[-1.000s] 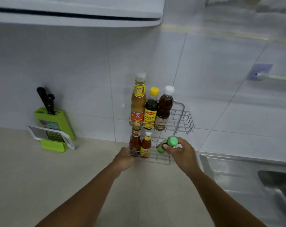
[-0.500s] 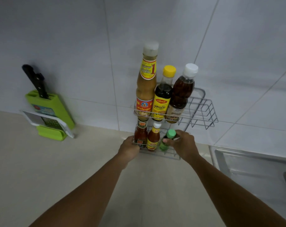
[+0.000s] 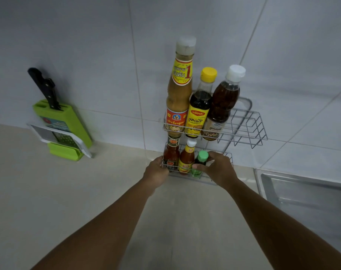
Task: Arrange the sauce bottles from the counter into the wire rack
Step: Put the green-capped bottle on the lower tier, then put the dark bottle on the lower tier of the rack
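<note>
A two-tier wire rack (image 3: 249, 131) stands on the counter against the tiled wall. Its upper tier holds a tall tan sauce bottle (image 3: 178, 98), a dark bottle with a yellow cap (image 3: 199, 106) and a brown bottle with a white cap (image 3: 222, 102). In the lower tier stand a red sauce bottle (image 3: 171, 154), an orange chili sauce bottle (image 3: 186, 158) and a small green-capped bottle (image 3: 200, 162). My right hand (image 3: 218, 170) grips the green-capped bottle, now upright. My left hand (image 3: 156, 172) holds the rack's lower left front corner.
A green knife block (image 3: 68, 123) with a black-handled knife (image 3: 44, 88) and a white grater (image 3: 62, 137) leans on the wall at the left. A steel sink (image 3: 306, 193) lies to the right of the rack. The beige counter (image 3: 58, 201) spreads in front.
The view has come closer to the rack. The green-capped bottle went from tilted in my right hand to upright in the lower tier beside the orange bottle. My left hand stayed on the rack.
</note>
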`<state>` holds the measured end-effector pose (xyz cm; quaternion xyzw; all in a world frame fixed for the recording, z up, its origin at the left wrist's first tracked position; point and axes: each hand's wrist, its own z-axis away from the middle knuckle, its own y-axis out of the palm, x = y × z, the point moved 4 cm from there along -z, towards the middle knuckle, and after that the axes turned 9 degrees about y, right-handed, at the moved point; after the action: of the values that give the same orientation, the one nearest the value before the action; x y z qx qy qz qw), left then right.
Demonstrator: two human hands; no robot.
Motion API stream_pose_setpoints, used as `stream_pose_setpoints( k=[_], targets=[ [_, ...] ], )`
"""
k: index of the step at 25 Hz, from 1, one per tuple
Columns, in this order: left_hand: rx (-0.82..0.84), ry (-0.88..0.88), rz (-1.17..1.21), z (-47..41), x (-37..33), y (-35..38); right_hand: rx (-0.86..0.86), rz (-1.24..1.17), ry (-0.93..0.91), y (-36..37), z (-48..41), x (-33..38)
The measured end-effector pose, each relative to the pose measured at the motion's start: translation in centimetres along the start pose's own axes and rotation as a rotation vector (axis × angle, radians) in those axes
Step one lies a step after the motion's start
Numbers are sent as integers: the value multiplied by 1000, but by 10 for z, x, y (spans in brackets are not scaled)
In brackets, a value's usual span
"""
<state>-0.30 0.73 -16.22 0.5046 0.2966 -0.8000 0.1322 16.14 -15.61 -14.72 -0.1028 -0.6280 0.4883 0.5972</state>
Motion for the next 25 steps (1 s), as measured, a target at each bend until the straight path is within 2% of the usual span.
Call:
stream_pose_setpoints(
  k=[5,9,14,16,17,19,22,25],
  targets=[
    [36,-3,-24,3,0,-6,41,62,27,2,6,-7],
    [101,-31,-54,13,-6,-30,-86,31,80,-6,30,-15],
    [260,-12,-17,36,-21,-95,-294,15,-24,-9,83,11],
    [235,-5,-9,57,-18,-128,-275,19,-110,5,109,35],
    [222,-7,-16,64,-14,-142,-195,3,-132,14,119,48],
    [217,-27,-72,87,7,-167,89,-22,-155,37,149,75],
    [295,-78,-179,127,55,-185,499,46,-237,73,201,109],
    [388,-43,-381,173,104,-180,733,149,-289,111,247,129]
  ],
)
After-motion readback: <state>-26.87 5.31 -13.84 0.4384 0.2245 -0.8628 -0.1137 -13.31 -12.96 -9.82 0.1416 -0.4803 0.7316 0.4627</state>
